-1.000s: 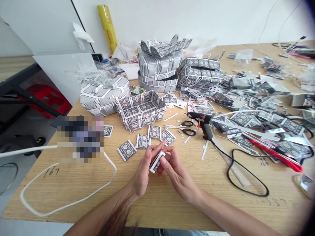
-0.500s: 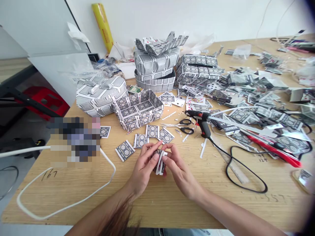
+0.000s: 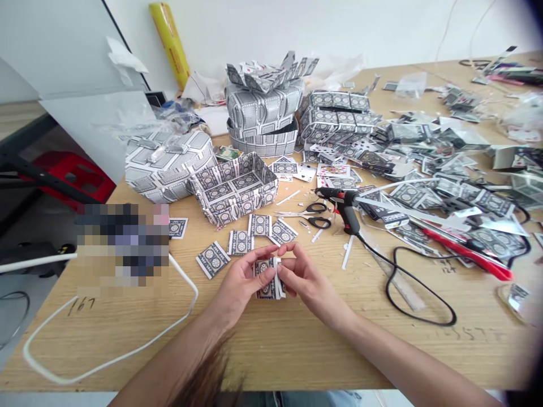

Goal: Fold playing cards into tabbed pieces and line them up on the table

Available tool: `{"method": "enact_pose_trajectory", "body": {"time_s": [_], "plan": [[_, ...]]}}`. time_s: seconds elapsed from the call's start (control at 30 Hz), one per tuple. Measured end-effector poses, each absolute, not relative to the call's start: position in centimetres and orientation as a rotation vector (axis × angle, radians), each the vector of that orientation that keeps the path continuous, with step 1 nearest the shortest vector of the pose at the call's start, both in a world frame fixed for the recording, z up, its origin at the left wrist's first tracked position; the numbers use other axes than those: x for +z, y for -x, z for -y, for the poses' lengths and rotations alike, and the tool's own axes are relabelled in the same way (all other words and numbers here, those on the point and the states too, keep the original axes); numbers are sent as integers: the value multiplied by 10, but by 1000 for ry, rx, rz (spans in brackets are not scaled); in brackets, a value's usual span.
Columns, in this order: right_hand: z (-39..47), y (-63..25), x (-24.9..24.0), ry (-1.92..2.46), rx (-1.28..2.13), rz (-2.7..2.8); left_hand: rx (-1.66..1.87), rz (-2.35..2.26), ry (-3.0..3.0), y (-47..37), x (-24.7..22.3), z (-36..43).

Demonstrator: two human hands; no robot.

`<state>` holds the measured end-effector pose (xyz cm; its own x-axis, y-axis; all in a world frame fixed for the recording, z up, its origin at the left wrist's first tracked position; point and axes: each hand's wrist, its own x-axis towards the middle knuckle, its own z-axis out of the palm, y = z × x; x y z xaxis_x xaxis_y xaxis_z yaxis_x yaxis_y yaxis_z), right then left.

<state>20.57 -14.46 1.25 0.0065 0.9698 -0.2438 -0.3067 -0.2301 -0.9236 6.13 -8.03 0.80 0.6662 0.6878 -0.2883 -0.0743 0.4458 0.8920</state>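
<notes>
Leftmost, a white cable (image 3: 38, 262) loops over the tabletop (image 3: 127, 333); next come a lidded box (image 3: 169, 167) and an open basket (image 3: 237, 208). Four folded cards (image 3: 213, 260) lie just beyond my hands. My left hand (image 3: 240, 282) grasps a folded piece (image 3: 265, 281) above the table's near side, while my right hand (image 3: 303, 280) pinches its right edge. Scissors (image 3: 309, 213) and a glue gun (image 3: 348, 216) stand between me and the card heap (image 3: 462, 198).

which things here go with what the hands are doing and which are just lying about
Likely in use:
left hand and right hand, holding folded card pieces
four similar pieces
scissors
glue gun

Probably just lying about:
yellow roll
white cable
</notes>
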Motion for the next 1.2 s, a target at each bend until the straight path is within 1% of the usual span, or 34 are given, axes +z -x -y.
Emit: {"method": "enact_pose_trajectory", "body": {"time_s": [0.23, 0.43, 0.53, 0.67, 0.9, 1.03, 1.2], "plan": [[146, -203, 17, 1136, 1422, 846, 502, -751, -823, -59, 9, 75], [147, -207, 18, 1157, 1656, 860, 573, -771, -695, -61, 12, 75], [147, -209, 16, 1123, 1702, 893, 581, -766, -695, -61, 12, 75], [146, -211, 14, 1085, 1666, 923, 582, -760, -709, -61, 11, 76], [145, -213, 8, 1207, 1574, 1025, 593, -871, -876, -60, 6, 76], [146, -212, 8, 1193, 1558, 1029, 719, -905, -897, -60, 3, 74], [148, -210, 9, 1323, 1358, 1157, 797, -855, -905, -60, 3, 74]]}}
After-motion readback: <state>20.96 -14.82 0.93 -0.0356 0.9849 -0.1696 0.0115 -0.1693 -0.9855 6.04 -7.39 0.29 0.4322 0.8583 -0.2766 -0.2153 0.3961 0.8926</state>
